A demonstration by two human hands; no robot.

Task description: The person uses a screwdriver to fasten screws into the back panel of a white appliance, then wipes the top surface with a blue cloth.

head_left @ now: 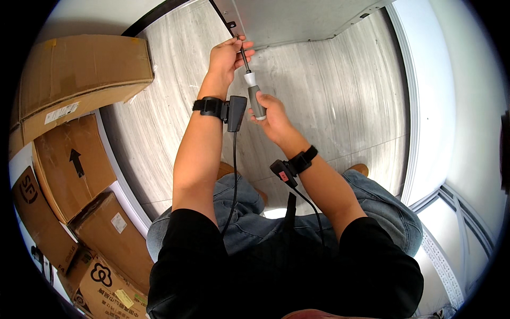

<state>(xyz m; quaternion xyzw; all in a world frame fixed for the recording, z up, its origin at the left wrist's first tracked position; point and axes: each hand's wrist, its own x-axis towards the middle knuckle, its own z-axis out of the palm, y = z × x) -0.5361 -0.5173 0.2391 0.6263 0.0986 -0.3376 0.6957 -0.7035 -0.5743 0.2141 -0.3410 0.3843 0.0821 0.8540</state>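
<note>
A screwdriver [255, 95] with a grey and white handle points away from me, its shaft slanting up to the left. My right hand [272, 118] wraps its fingers round the handle. Around the far part of the shaft, my left hand [228, 57] is closed, thumb and fingers about the metal. The tip lies at the lower left edge of a large grey metal panel [297, 21]; what it meets there is hidden by my fingers. A small dark tab [231, 24] sticks out from that edge just beyond my left hand.
Stacked cardboard boxes [79, 165] line the left side. Pale wood-look floor [340, 106] lies below my hands. A white wall with a raised frame [425, 95] runs along the right. Black straps with cabled devices [237, 114] sit on both forearms, cables trailing toward me.
</note>
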